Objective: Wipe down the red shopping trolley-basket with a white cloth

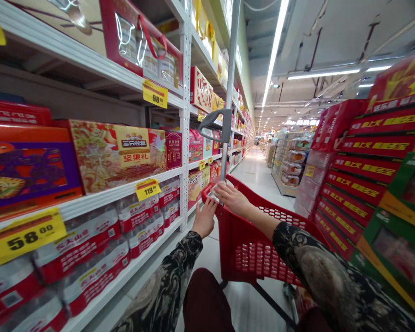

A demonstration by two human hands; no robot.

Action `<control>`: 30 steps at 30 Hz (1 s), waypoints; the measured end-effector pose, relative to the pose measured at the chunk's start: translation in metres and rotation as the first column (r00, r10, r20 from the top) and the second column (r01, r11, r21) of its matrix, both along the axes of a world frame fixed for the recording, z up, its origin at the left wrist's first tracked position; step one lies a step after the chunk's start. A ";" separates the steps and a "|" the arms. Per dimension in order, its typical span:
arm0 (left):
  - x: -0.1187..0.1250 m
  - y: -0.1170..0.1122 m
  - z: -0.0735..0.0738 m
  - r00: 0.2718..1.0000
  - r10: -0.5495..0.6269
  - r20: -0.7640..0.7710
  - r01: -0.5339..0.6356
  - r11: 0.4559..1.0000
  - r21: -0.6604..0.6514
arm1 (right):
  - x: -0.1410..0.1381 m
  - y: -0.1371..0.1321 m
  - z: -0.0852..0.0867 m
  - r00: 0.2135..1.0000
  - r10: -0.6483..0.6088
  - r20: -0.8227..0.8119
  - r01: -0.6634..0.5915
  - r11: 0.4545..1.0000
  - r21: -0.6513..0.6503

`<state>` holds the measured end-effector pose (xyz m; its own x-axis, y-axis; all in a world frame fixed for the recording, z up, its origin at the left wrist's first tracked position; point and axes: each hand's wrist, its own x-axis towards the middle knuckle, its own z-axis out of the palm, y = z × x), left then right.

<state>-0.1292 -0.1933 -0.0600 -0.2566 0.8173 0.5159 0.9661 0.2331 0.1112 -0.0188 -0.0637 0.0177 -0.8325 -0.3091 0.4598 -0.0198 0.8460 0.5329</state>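
Note:
A red plastic shopping cart with a perforated basket stands right in front of me, angled to the right. At its near left corner, my left hand has its fingers curled against the rim from outside, thumb apart. My right hand reaches across and closes over the same corner, at the foot of a grey upright pole. A small whitish patch shows under the right fingertips; I cannot make out what it is. Higher on the pole sits a grey loop-shaped handle.
Shelves on the left hold a nut gift box, wrapped bottle packs and yellow price tags. Stacked red drink cartons and green boxes rise close on the right. A tiled aisle runs ahead past a display rack.

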 end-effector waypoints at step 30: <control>-0.012 -0.002 -0.057 0.939 -0.096 0.331 0.046 0.987 0.155 | 0.031 -0.027 -0.168 0.979 -0.134 0.157 0.169 0.956 -0.239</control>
